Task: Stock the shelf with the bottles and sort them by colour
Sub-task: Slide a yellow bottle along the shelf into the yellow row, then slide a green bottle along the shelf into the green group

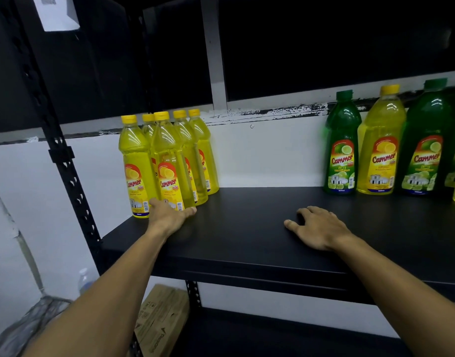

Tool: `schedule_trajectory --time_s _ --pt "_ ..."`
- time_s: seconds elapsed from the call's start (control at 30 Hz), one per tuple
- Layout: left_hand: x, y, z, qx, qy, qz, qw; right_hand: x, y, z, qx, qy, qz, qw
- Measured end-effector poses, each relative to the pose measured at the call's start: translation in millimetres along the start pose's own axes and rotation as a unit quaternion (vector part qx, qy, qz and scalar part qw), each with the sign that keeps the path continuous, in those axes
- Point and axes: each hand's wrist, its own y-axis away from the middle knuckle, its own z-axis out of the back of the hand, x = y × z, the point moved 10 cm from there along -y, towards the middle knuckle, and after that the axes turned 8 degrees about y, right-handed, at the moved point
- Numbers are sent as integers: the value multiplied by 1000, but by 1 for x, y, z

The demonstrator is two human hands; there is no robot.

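Seemingly bare shelf (pixel 247 228) between bottle groups

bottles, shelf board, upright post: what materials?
Yellow bottles: likely clear glossy plastic; liquid shows through, highlights on the shoulders, printed labels, opaque yellow caps. Green bottle looks the same, tinted green. Shelf board: matte black, smooth, no grain; laminate or painted metal, can't tell which. Upright post: black-painted metal, probably, going by the punched slots.

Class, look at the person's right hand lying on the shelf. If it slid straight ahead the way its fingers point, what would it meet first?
The right hand points toward the back-left over bare shelf. Its path looks free up to the white wall, between the yellow bottles and the green bottle, though depth is uncertain.
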Motion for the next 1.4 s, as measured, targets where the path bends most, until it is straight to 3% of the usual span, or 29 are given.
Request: schedule_trajectory --time_s 0.2,0.4,0.67,1.0,1.4 --pt "-22 52 -3 1 -51 -70 996 -7 7 16 -44 -108 0 993" --pt "-84 120 -91 166 -107 -213 957 -32 27 29 -64 -119 0 991" --pt "-127 156 -206 300 -153 -257 906 -119 60 54 -90 -76 -60 991" --pt "-143 153 -269 311 -209 -280 884 -166 69 65 -124 -47 -77 988" --pt "-141 157 -273 303 -226 -300 876 -150 27 60 -93 45 -82 991"
